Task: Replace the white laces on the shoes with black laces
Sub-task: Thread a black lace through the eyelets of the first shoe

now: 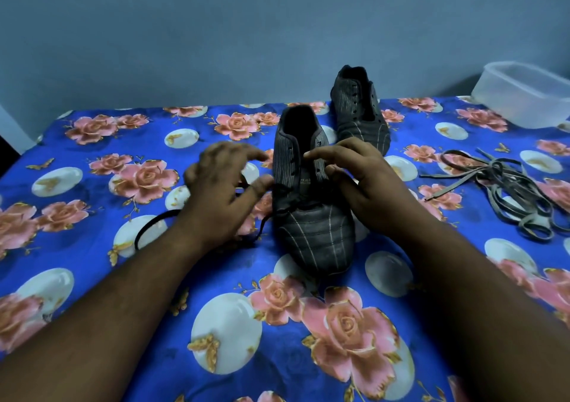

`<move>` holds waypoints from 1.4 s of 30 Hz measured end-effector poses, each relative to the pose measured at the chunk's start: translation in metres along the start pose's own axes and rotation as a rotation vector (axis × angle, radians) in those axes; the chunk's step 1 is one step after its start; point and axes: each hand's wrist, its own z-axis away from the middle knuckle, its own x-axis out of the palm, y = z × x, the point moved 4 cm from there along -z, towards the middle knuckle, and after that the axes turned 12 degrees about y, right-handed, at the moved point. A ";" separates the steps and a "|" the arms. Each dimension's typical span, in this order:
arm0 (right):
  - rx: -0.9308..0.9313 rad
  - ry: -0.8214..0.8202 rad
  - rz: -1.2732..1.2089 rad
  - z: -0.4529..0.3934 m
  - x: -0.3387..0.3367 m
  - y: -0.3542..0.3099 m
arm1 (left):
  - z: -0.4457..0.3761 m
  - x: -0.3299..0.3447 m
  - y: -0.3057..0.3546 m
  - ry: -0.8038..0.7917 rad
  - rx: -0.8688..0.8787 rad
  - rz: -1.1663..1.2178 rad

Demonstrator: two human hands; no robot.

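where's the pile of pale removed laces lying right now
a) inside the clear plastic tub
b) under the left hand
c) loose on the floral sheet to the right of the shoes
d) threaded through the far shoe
c: the tangled pile of pale flat laces lies loose on the blue floral sheet, right of the near dark striped shoe and apart from the clear plastic tub.

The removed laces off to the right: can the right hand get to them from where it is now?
Probably yes. The removed laces lie loose on the bedsheet to the right of the right hand, with only bare sheet between them. That hand rests at the near shoe.
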 end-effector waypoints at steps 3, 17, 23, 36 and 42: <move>-0.007 -0.004 0.009 0.000 0.001 -0.002 | 0.006 0.007 0.013 -0.031 0.053 0.051; -0.091 0.000 0.161 0.000 0.000 -0.007 | -0.002 -0.005 -0.038 0.088 -0.301 -0.450; -0.048 0.009 0.092 -0.001 -0.003 -0.008 | -0.001 -0.003 -0.005 0.054 -0.046 -0.026; -0.055 -0.098 0.269 -0.003 0.003 -0.033 | 0.000 0.008 -0.001 -0.110 -0.159 0.160; 0.035 -0.118 0.193 -0.002 0.009 -0.029 | 0.005 0.010 0.000 -0.169 -0.274 0.479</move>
